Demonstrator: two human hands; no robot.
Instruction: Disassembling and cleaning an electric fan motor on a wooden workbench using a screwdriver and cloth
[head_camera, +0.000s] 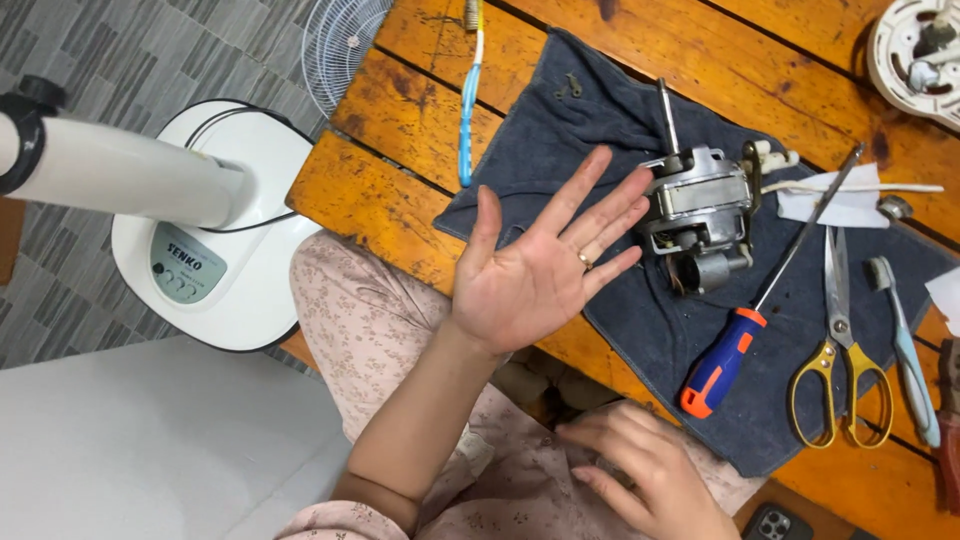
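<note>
A single view, from a camera worn on the person's head, looks steeply down and sits close — arm's reach of everything shown. The wooden table (400, 190) runs slantwise across the upper right of the frame, with the person's lap at lower centre. The floor and a white fan base (235, 260) fill the left side — no second view overlaps it.
</note>
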